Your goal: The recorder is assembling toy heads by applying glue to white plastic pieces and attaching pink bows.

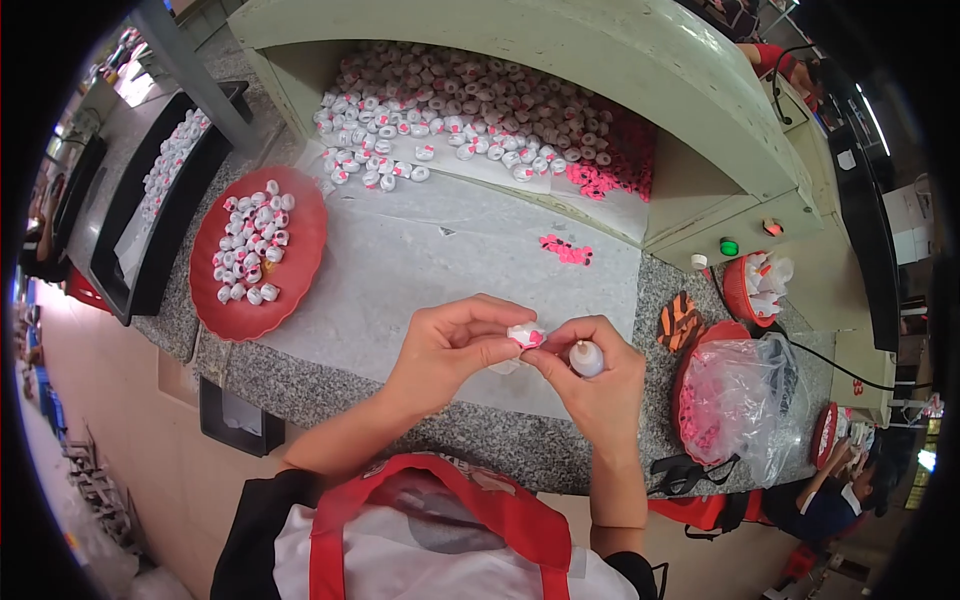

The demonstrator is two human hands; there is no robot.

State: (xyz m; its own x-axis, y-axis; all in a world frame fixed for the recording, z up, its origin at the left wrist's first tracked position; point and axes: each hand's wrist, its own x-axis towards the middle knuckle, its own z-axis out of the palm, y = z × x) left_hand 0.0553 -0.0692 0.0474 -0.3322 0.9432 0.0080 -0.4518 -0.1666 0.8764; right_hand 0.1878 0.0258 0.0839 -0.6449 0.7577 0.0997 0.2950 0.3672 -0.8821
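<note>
Pinched between the thumb and fingers of my left hand (440,350) is a small white rounded figure (520,331) with a pink bow on it. My right hand (608,392) meets it from the other side, thumb and forefinger at the pink bow (535,338). Tucked in that same hand is a small white squeeze bottle (586,358) with a narrow tip pointing up. Beyond my hands, a little group of pink bow pieces (567,251) lies on the white paper sheet (400,260).
To the left stands a red plate (205,290) of white figures, beside a black tray (110,235). Ahead, a pale green cabinet (560,50) holds many figures and pink pieces. At right are a plastic bag (745,400) over a red dish, a red basket (738,290) and a striped cloth (681,320).
</note>
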